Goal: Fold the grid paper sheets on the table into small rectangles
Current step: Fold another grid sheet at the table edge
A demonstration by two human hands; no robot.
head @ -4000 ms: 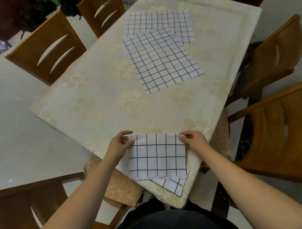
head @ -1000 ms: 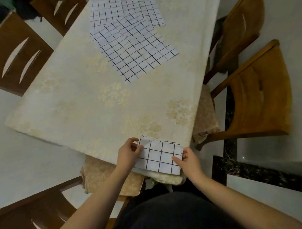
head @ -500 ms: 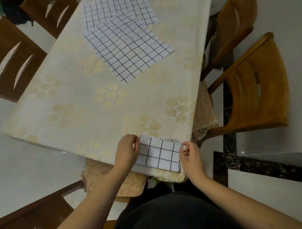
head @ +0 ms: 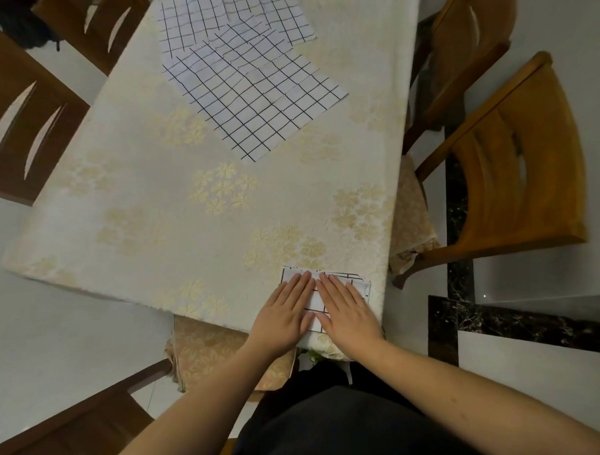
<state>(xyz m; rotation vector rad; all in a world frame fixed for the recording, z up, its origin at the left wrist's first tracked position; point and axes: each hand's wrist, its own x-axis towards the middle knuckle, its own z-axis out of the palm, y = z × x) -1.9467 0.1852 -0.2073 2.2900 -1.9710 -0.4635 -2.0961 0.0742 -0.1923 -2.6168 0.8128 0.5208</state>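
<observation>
Both hands lie flat, side by side, on a folded grid paper (head: 356, 282) at the near edge of the table (head: 148, 212), close to its near right corner. The left hand (head: 284, 314) has its fingers straight and together, palm down, pressing the left part of the folded piece; the right hand (head: 345, 310) does the same on the right part, its fingers likewise straight — neither hand curls round or pinches anything. The index fingers run almost parallel and nearly touch at the tips, with a narrow strip of grid showing between the two hands. The folded piece is a small rectangle whose long axis runs left to right, roughly along the table's near edge; its far edge peeks out beyond the fingertips, and its right end juts past the right hand, where slightly uneven layers show. Well apart from it, toward the far end of the table, lie the unfolded grid sheets (head: 253, 92): a large one turned at an angle, one corner pointing toward the person, overlapping another sheet behind it. The table wears a cream cloth with pale gold flower patterns. Wooden chairs (head: 514, 172) stand along both sides, and a cushion (head: 207, 346) with the same flower pattern sits just below the near edge.
</observation>
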